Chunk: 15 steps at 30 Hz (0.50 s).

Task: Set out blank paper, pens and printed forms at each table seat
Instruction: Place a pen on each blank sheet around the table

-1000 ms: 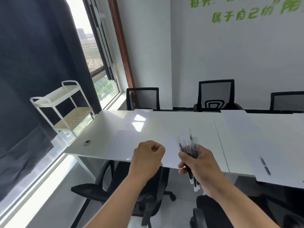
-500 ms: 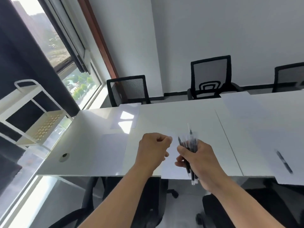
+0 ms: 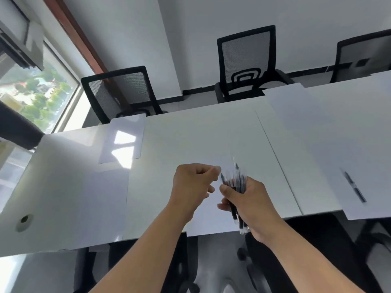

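Observation:
My right hand (image 3: 251,205) grips a bundle of several black pens (image 3: 236,185), tips pointing up, above the near edge of the white table (image 3: 201,134). My left hand (image 3: 192,187) is curled into a loose fist right beside the pen tips, its fingertips pinched close to one pen; whether they hold it is unclear. A blank sheet (image 3: 203,223) lies under both hands at the near edge. More sheets lie at the near left (image 3: 99,208), the far left (image 3: 124,140) and the right (image 3: 330,144). One black pen (image 3: 354,187) rests on the right sheet.
Black mesh chairs stand behind the table at the far left (image 3: 120,92), the far middle (image 3: 247,62) and the far right (image 3: 364,56). More chairs sit under the near edge (image 3: 148,269). A window (image 3: 31,87) fills the left. A cable hole (image 3: 24,219) marks the table's near left corner.
The view has tilted down and closer to the table. My left hand has come nearer to the pen tips in my right hand. The white trolley on the left has left the view.

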Available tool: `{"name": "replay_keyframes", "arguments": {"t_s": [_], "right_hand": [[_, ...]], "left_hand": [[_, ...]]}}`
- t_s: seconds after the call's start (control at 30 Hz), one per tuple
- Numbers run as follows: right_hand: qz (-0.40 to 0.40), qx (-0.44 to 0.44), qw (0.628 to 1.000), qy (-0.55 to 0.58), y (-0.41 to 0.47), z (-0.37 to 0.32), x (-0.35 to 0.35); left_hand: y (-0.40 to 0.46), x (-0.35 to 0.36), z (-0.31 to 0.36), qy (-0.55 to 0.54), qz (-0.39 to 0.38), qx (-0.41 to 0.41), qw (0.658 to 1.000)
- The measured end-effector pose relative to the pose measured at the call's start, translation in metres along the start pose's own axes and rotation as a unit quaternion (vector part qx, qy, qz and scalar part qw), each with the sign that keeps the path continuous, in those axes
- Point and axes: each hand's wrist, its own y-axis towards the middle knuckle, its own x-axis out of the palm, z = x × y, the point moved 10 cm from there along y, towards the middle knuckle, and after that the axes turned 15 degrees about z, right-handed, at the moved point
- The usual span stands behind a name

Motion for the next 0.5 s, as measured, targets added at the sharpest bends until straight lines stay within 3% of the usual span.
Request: {"name": "replay_keyframes", "arguments": {"t_s": [0.5], "right_hand": [[0.036, 0.053, 0.998, 0.001, 0.055, 0.058, 0.022]], "left_hand": [[0.068, 0.058, -0.073, 0.027, -0.05, -0.098, 0.994]]}}
